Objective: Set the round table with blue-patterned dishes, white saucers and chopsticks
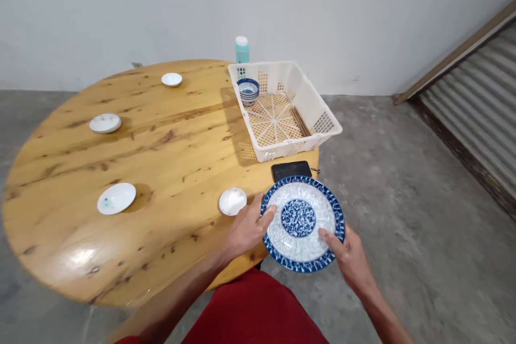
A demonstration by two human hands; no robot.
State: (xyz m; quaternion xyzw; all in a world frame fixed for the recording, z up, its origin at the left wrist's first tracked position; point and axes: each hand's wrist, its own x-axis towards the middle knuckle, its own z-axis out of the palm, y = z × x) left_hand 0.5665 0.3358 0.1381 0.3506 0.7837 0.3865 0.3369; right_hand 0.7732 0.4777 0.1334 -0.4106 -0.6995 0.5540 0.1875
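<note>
A round plate (298,217) with a blue patterned rim and a blue centre is held between my two hands, past the table's right front edge. My left hand (250,226) grips its left rim, thumb on the face. On the right rim my right hand (349,252) is closed, its thumb also laid over the face; the fingers of both hands are mostly hidden beneath. Whether more than one plate is held I cannot tell. Just left of the plate a small white dish (233,201) lies on the table. Behind the plate is a black phone (290,171).
A white plastic basket (326,118) at the table's right end holds stacked blue-and-white bowls (248,90) and chopsticks (300,122). A teal bottle (242,51) stands behind it. Several white dishes (116,198) sit around the wooden table (169,161). Corrugated sheeting (475,97) leans at right.
</note>
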